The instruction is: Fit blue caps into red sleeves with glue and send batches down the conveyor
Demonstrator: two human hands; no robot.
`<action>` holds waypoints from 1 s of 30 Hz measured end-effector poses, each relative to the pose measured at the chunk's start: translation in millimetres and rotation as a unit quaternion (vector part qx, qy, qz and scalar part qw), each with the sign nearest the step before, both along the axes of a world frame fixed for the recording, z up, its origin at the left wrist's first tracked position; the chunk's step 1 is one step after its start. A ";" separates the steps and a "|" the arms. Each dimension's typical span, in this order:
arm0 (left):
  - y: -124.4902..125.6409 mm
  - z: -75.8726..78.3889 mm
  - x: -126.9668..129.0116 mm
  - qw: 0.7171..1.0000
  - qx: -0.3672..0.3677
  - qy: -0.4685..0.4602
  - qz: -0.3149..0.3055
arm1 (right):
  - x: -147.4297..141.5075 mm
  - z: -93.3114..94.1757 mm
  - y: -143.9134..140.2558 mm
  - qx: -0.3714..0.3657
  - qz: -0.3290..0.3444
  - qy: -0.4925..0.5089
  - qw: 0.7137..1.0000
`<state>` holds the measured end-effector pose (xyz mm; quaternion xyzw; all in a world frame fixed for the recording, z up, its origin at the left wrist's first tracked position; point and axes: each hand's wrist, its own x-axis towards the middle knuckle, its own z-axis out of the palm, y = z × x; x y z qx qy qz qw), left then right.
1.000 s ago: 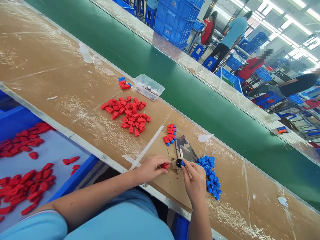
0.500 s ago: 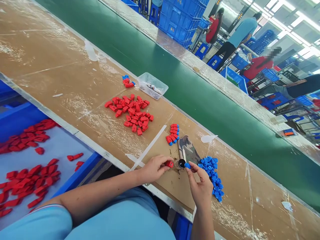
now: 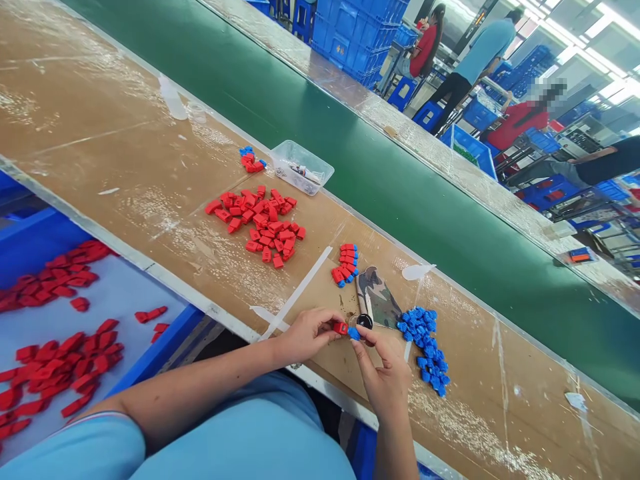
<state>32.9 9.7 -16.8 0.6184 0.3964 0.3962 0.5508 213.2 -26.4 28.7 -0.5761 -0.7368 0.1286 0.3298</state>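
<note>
My left hand pinches a small red plastic piece at the near edge of the brown workbench. My right hand holds a small blue piece right against the red one. Just behind them sits a small black round pot on a camouflage cloth. A heap of blue pieces lies to the right, a heap of red pieces further back left, and a short row of joined red-and-blue parts sits behind the hands.
A clear plastic tray and a few joined parts stand by the green conveyor belt. A blue bin with red pieces is at my lower left. Other people work among blue crates beyond the belt.
My right hand has brought the blue piece from beside the black pot leftward until it meets the red piece in my left hand.
</note>
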 end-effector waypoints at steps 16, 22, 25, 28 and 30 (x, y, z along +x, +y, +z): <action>-1.6 2.6 -5.6 0.993 0.106 0.040 -0.020 | -4.6 -7.3 -1.9 -0.030 0.020 0.020 0.999; -2.5 -0.1 -8.8 0.984 0.157 0.038 -0.075 | -1.2 -12.7 -9.6 -0.066 0.043 0.073 0.994; -2.5 1.1 -9.4 0.982 0.163 0.029 -0.090 | 0.4 -12.9 -11.6 -0.079 0.046 0.082 0.992; -2.2 2.7 -9.6 0.983 0.150 0.021 -0.100 | 2.1 -14.5 -13.2 -0.078 0.044 0.086 0.992; -2.1 3.7 -10.0 0.985 0.136 0.020 -0.101 | 2.9 -15.5 -15.1 -0.077 0.037 0.081 0.993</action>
